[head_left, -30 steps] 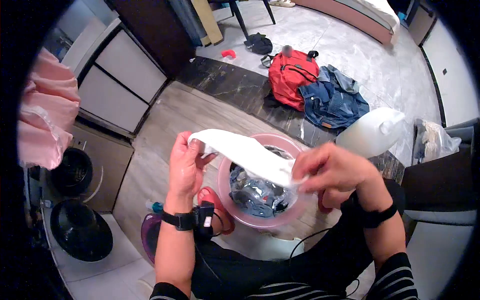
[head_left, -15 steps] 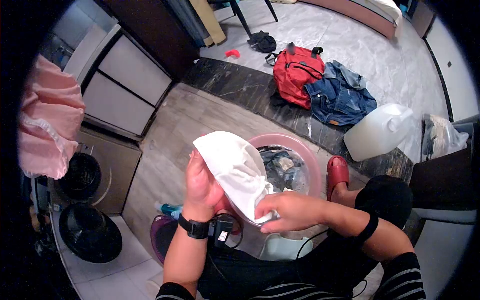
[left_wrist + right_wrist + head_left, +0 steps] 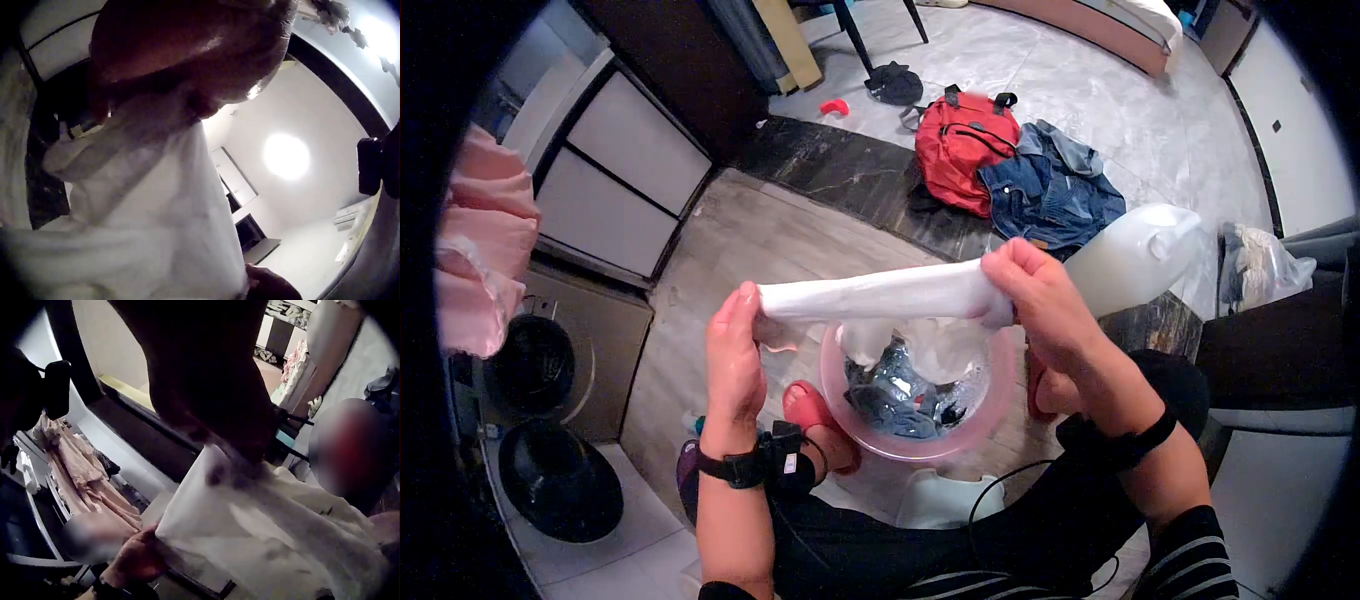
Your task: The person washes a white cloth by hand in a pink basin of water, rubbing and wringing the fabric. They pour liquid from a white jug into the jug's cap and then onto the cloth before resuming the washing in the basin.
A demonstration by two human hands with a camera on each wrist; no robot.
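Observation:
A white cloth (image 3: 870,292) is stretched sideways between my two hands above a pink basin (image 3: 1003,395). My left hand (image 3: 735,355) pinches its left end, and my right hand (image 3: 1040,300) grips the other end. In the left wrist view the white cloth (image 3: 162,206) hangs in folds below the fingers. The right wrist view shows the cloth (image 3: 244,525) spread wide, with faint dark marks on it. Dark and blue wet clothes (image 3: 895,395) lie in water inside the basin, partly hidden behind a lower, thin part of the cloth.
A white plastic jug (image 3: 1135,255) stands to the right of the basin. Beyond it lie a denim garment (image 3: 1055,195) and a red backpack (image 3: 965,150). Black pans (image 3: 560,480) are at the left, under a hanging pink garment (image 3: 490,235). Red slippers (image 3: 805,400) flank the basin.
The cloth was bunched and tilted over my left hand half a second ago; now it is pulled out level. My right hand has moved up and away from the left.

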